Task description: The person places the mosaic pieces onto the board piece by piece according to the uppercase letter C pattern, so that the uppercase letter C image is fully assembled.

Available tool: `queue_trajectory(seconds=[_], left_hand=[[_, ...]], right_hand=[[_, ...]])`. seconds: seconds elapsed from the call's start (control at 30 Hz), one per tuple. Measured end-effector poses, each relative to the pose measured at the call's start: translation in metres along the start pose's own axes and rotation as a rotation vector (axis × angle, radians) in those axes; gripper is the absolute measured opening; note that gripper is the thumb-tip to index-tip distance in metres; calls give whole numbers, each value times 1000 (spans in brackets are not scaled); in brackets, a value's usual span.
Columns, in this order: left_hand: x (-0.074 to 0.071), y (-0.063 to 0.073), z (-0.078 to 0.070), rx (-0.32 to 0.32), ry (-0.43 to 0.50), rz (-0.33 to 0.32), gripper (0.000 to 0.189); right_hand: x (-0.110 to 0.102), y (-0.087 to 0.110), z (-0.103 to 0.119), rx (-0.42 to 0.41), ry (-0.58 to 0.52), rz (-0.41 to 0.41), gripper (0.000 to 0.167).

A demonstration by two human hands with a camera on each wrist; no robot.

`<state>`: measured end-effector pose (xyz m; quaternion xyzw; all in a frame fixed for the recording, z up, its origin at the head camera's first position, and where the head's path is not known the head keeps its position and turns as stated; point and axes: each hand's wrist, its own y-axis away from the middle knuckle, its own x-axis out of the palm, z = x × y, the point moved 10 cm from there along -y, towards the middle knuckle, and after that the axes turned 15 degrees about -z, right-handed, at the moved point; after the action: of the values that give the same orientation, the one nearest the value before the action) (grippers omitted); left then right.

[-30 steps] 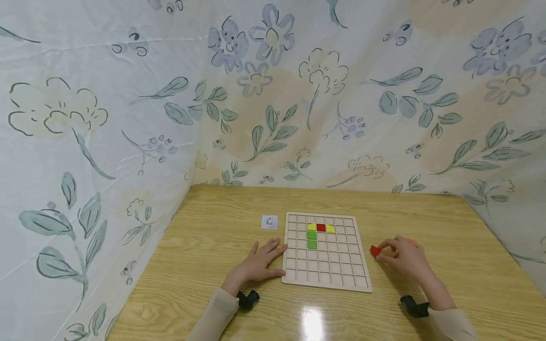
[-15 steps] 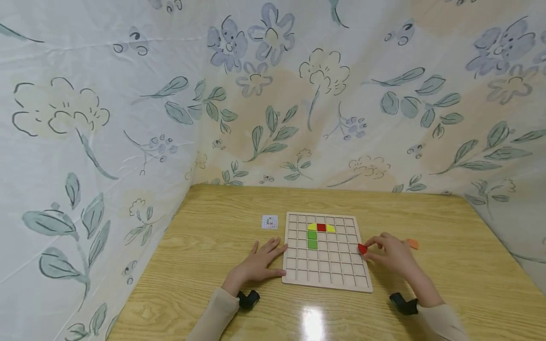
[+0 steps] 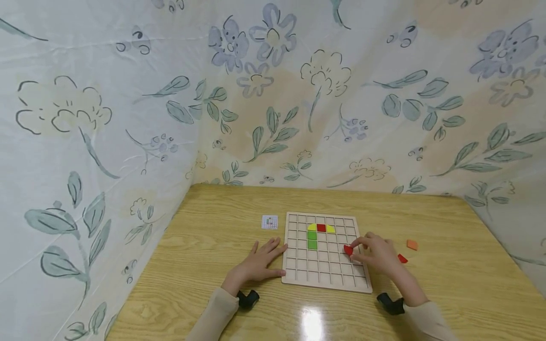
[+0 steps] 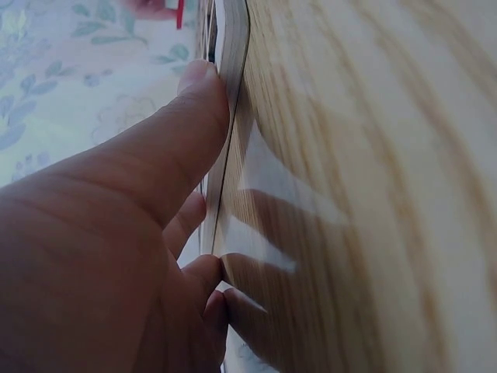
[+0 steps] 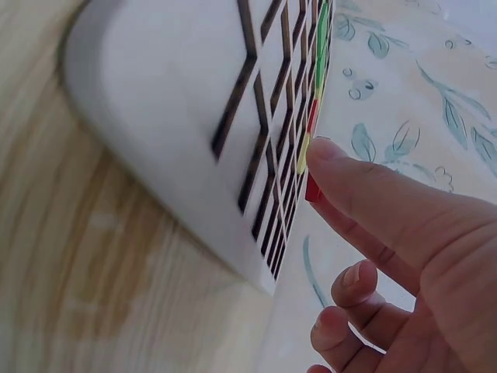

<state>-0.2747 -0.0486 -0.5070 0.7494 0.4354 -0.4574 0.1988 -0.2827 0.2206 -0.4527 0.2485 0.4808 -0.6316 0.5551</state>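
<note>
Now the right hand (image 3: 377, 255) has brought its red piece (image 3: 348, 250) from beside the grid board (image 3: 298, 266) to over the right-hand columns, fingers closed in a pinch on it, apparently unseated as yet. That uncovers a second red piece (image 3: 403, 258) near an orange piece (image 3: 412, 245) on the worktop (image 3: 204, 227), so placing looks only partway along. The left hand (image 3: 258, 263), fingers spread and grasping nothing, touches the board's left edge as before
</note>
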Motion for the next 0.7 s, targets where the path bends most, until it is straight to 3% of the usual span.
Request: queue_trajectory(seconds=[0.7], left_hand=[[1, 1, 2, 3, -2, -5, 73]], right_hand=[[29, -5, 32, -94, -31, 12, 18]])
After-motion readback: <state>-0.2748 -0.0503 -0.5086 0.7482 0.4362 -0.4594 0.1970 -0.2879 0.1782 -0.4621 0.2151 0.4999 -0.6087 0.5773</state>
